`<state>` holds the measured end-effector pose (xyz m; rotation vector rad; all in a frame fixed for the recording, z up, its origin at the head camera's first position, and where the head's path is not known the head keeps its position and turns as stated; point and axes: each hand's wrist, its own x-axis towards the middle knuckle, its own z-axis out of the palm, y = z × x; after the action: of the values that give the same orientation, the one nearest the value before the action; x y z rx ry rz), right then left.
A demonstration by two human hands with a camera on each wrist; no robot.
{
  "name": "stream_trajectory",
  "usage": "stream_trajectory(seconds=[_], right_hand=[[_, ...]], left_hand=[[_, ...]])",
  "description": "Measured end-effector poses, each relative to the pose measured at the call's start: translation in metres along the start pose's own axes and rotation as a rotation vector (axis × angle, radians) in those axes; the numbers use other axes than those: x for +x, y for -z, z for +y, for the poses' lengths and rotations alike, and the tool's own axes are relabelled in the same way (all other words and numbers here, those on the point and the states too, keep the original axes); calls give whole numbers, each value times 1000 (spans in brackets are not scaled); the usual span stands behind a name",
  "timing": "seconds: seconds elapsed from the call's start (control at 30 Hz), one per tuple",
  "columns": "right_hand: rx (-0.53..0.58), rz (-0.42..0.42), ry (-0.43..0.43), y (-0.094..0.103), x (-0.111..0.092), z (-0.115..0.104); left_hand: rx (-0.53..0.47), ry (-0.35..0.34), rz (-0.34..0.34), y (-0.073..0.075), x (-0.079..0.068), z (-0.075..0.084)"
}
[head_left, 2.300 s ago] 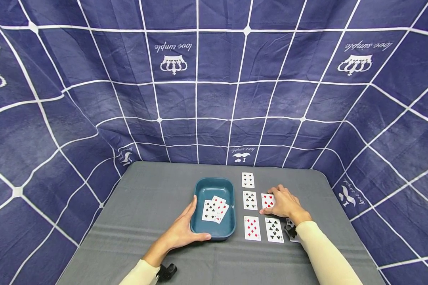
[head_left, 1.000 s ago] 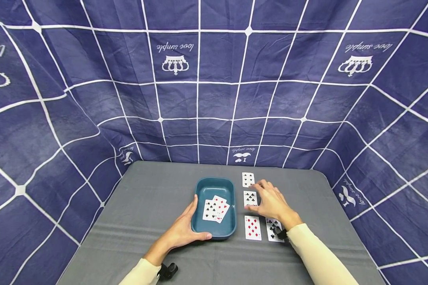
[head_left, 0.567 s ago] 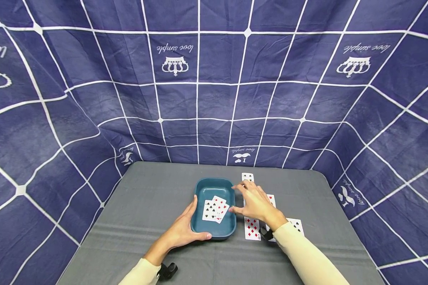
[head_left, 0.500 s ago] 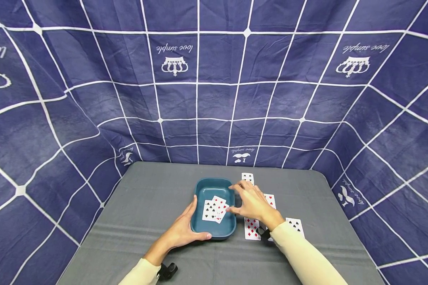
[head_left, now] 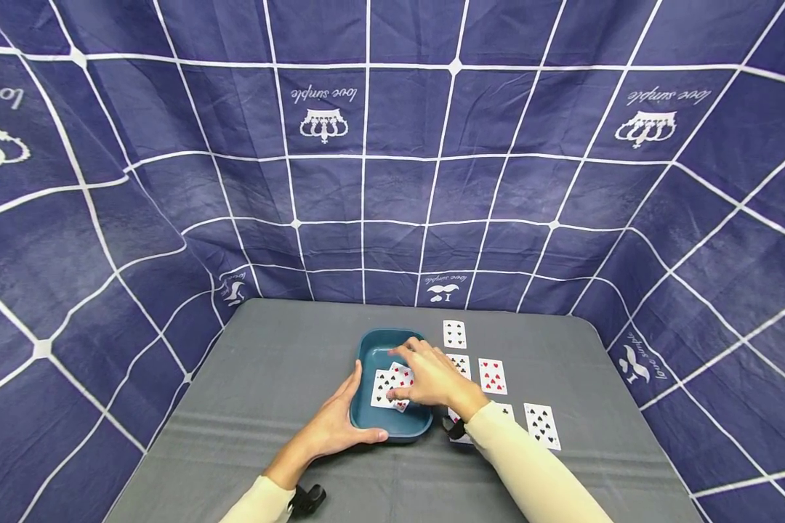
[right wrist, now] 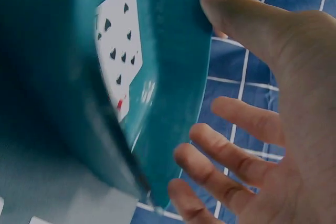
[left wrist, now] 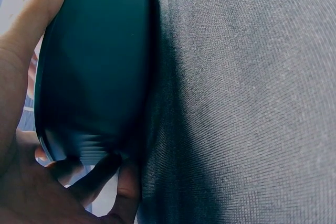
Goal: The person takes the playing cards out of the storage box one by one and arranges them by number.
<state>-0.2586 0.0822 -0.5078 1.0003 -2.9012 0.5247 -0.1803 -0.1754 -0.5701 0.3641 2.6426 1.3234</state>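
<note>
Teal and smooth-walled, the tray (head_left: 374, 420) sits on the grey cloth (head_left: 281, 378) with its opening upward and its long axis running away from the person. The left wrist view gives what the head view hides: the tray's outer wall and the dark shadow beside it, with the left hand (head_left: 333, 421) gripping the tray, its thumb over the rim and its fingers around the side. The right hand (head_left: 432, 378) is over the tray, thumb and fingers apart; the right wrist view shows wide gaps between those fingers and nothing held there (whether the thumb touches the rim I cannot tell). Inside the tray lie a spade card (head_left: 381, 391) and, overlapping it, a diamond card (head_left: 402, 373), partly covered by the right hand in the head view; how many cards are there in all is hidden. The spade card's long axis roughly follows the tray's, while the diamond card slants across it. Right of the tray, only the head view shows the cloth's cards well: a black card (head_left: 454, 334) farthest off, a heart card (head_left: 493, 376), a spade card with many pips (head_left: 542, 426), and others partly under the right arm.
</note>
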Motion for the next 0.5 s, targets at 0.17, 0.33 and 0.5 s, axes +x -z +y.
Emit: stream_trajectory(seconds=[0.17,0.33,0.5], right_hand=[[9,-64,4,-7,11,-8],[-3,-148,-21,-17,22,-12],[-15,-217,-52,-25,32,-13]], left_hand=[[-6,-6,-5,0,-1,0],[-24,-8,-9,0,-2,-1],[-37,-6,-2,-1,-2,-1]])
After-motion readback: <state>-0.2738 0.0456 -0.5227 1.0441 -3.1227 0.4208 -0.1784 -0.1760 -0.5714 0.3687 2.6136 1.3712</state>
